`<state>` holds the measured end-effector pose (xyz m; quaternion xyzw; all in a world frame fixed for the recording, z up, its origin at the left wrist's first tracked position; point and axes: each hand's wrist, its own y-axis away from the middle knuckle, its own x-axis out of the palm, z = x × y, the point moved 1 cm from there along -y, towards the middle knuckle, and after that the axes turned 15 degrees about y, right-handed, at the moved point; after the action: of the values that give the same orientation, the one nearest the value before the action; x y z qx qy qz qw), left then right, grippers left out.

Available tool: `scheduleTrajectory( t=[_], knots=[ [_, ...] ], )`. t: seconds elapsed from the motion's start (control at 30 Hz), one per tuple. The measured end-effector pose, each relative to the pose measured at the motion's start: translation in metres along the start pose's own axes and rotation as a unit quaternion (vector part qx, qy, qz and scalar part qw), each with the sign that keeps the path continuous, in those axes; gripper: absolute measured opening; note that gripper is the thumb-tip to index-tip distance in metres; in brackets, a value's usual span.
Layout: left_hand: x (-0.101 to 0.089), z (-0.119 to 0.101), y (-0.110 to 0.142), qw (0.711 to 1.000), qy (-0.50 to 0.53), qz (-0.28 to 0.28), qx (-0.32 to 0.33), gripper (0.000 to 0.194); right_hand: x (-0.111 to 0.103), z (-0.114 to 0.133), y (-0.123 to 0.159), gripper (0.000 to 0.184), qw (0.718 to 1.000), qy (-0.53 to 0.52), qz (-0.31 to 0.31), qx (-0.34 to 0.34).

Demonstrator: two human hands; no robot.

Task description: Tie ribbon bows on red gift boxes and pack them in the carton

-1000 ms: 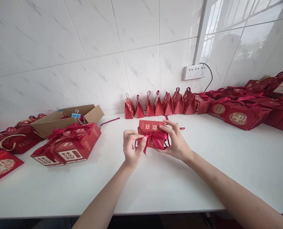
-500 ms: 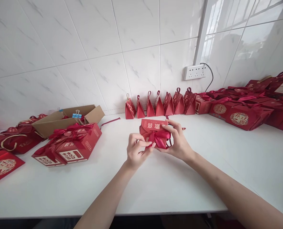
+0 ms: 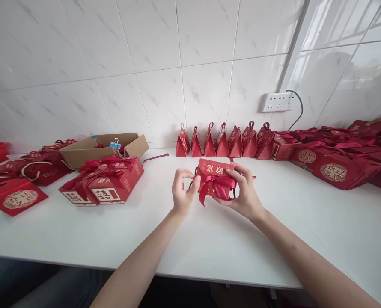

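Between my hands is a small red gift box (image 3: 213, 167) with gold lettering, held just above the white table. A shiny dark-pink ribbon bow (image 3: 221, 184) crosses its front, one tail hanging below the box. My left hand (image 3: 182, 190) is closed at the box's left edge, thumb and fingers pinching its side. On the right, my right hand (image 3: 244, 190) grips the box with fingers over its top and thumb below. Part of a dark twisted cord shows beside the right fingers; the back of the box is hidden.
Several red triangular boxes (image 3: 222, 143) line the wall. To the left sit two ribbon-tied red boxes (image 3: 105, 194), an open cardboard box (image 3: 78, 156) with blue binder clips, and more red boxes. Many red boxes (image 3: 344, 171) are heaped at right. A power strip (image 3: 277, 102) hangs on the tiled wall.
My left fingers have let go of the bow's lower part and moved to the box's left edge; the ribbon tail now hangs free. The view has shifted left.
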<state>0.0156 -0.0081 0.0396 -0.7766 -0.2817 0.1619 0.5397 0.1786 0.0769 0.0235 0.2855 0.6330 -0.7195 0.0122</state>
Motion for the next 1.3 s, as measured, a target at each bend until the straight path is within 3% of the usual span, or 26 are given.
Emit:
scheduleTrajectory(
  t=[0.13,0.23,0.47,0.63,0.73,0.93,1.03,1.17,1.3],
  knots=[
    [0.002,-0.005,0.001,0.971,-0.027,0.13,0.199,0.014,0.0,-0.001,0.0,0.078,1.0,0.001,-0.003,0.007],
    [0.002,-0.004,0.003,0.953,-0.049,0.172,0.246,0.011,-0.001,-0.002,0.0,0.077,1.0,0.0,-0.004,0.009],
    [0.003,-0.005,0.003,0.959,-0.042,0.159,0.231,0.012,-0.001,-0.002,0.0,0.079,1.0,0.003,0.0,0.012],
    [0.002,0.0,0.004,0.994,-0.004,0.073,0.086,0.013,-0.001,-0.002,0.0,0.079,1.0,0.009,0.0,0.011],
    [0.0,0.005,0.005,1.0,0.004,0.019,0.0,0.015,-0.001,-0.001,0.0,0.079,1.0,0.007,0.004,0.006],
    [0.001,0.003,0.007,0.999,0.017,0.003,-0.052,0.018,0.0,0.002,0.001,0.079,1.0,-0.007,0.003,0.003],
    [0.001,0.0,0.008,0.999,0.03,0.011,-0.029,0.014,0.0,0.002,0.001,0.079,1.0,-0.005,0.005,0.003],
    [0.002,-0.005,0.008,0.994,0.028,0.065,0.078,0.011,0.0,0.001,0.001,0.08,1.0,-0.007,0.009,0.004],
    [0.007,-0.013,0.007,0.973,-0.038,0.13,0.188,0.01,0.002,-0.001,0.002,0.079,1.0,-0.004,0.008,0.001]
  ],
)
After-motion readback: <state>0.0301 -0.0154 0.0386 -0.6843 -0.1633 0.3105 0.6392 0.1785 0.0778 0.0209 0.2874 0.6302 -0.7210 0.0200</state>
